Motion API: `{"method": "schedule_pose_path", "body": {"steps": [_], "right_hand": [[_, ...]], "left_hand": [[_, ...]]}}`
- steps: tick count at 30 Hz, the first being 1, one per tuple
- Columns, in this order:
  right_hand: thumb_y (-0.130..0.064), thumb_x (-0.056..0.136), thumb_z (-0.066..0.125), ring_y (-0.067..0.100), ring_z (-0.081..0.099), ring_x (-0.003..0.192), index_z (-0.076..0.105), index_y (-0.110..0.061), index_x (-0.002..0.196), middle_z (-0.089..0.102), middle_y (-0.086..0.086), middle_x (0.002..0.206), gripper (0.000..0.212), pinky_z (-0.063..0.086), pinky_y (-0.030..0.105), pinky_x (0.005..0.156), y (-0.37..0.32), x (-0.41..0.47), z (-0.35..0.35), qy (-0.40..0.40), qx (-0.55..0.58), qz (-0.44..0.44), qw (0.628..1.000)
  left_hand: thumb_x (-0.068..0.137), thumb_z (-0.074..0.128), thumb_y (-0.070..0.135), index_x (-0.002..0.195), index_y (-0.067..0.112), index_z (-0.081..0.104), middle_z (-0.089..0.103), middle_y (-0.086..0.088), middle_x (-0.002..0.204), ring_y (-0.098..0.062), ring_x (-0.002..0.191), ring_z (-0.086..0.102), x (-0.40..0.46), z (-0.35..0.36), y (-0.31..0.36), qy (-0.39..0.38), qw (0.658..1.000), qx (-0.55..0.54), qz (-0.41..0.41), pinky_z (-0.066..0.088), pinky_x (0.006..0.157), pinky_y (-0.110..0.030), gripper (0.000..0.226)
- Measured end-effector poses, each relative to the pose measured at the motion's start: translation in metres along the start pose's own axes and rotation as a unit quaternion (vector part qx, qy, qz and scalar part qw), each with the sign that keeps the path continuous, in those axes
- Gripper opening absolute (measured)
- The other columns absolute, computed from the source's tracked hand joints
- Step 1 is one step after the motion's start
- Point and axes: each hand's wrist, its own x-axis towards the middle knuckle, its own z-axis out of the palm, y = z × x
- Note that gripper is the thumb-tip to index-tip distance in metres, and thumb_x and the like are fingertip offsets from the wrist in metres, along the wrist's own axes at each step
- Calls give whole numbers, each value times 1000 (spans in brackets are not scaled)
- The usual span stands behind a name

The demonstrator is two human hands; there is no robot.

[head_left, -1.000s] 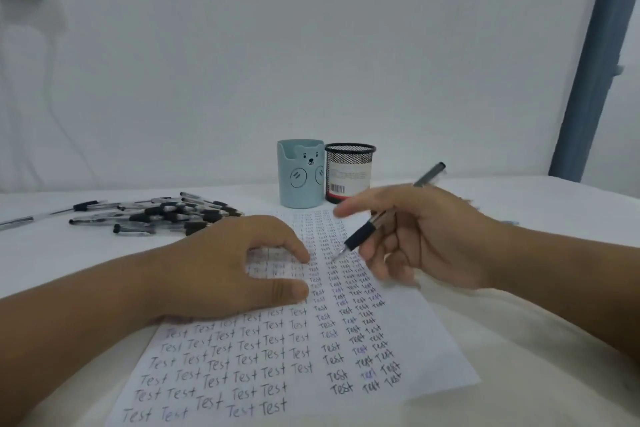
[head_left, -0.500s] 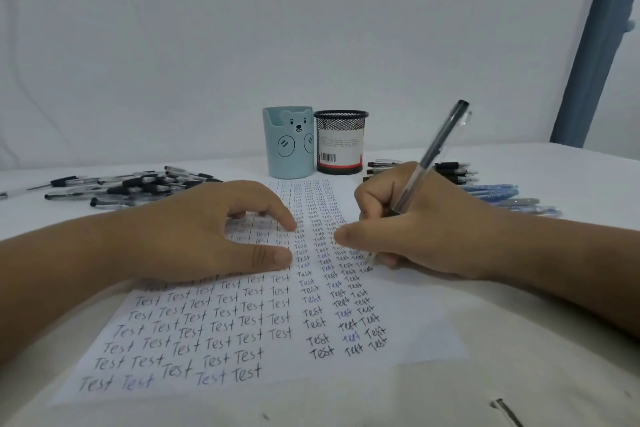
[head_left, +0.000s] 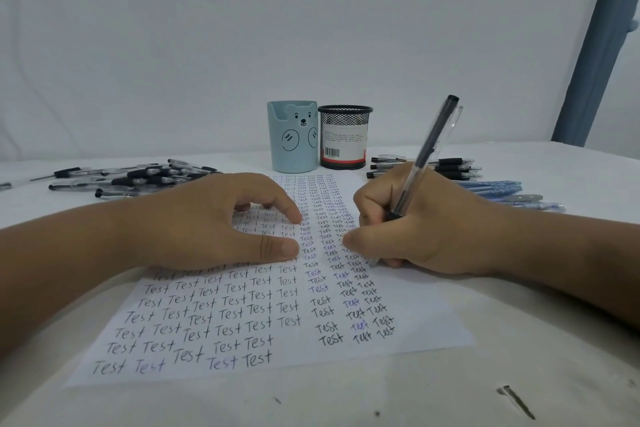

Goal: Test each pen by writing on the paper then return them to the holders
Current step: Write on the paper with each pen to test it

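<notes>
A white paper [head_left: 263, 326] covered in handwritten "Test" words lies on the table in front of me. My left hand [head_left: 207, 222] rests flat on its upper left part, fingers spread. My right hand [head_left: 415, 229] grips a clear pen with a black cap [head_left: 429, 149], held upright, with its tip at the paper's right column; the tip is mostly hidden under my fingers. Behind the paper stand two holders: a light blue bear cup [head_left: 292, 137] and a black mesh cup [head_left: 344, 137].
A pile of black pens [head_left: 138, 178] lies on the table to the left. On the right lie a row of black pens [head_left: 446, 166] and some blue pens [head_left: 498, 189]. A blue-grey post [head_left: 595, 45] rises at the far right. The white wall is close behind.
My right hand turned the pen from a loose sideways hold into an upright writing grip and lowered its tip onto the paper. My view has tilted down and come closer. The left hand stays put.
</notes>
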Motion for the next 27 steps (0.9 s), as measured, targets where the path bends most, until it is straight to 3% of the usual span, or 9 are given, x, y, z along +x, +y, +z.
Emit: {"method": "schedule_pose_path", "body": {"steps": [4,11,15,20,27], "right_hand": [[-10,84,73,17,45,48,46,-10,53,58,6,49,41,39,32,53,0,-1,-1,-8,10,6,1000],[-6,84,72,12,47,47,48,-6,55,57,9,51,38,39,25,50,-1,-1,0,-3,1,-10,1000],[-6,84,71,16,47,48,45,-11,52,55,7,51,42,39,31,51,1,-1,0,5,1,-13,1000],[-2,83,70,16,47,47,45,-9,52,56,16,53,41,38,31,50,1,-1,-1,-1,-1,-13,1000],[-3,83,70,15,46,48,46,-7,53,57,18,55,39,38,30,50,1,-1,-2,-5,-11,-17,1000]], "left_hand": [[50,56,93,115,67,56,50,38,130,5,123,47,0,0,1,-1,1000,6,3,40,111,-38,70],[50,57,93,115,67,57,50,38,130,6,125,45,1,0,0,-3,1000,4,4,38,113,-38,70],[52,59,92,114,65,58,51,39,130,8,126,45,0,0,-1,-1,1000,-1,11,37,114,-37,67],[49,58,93,114,67,56,49,40,130,7,126,44,-1,-1,2,-10,1000,-7,-5,37,107,-32,70],[49,56,93,114,68,56,49,43,128,9,125,45,0,-1,1,-5,1000,2,3,36,115,-36,69]]}}
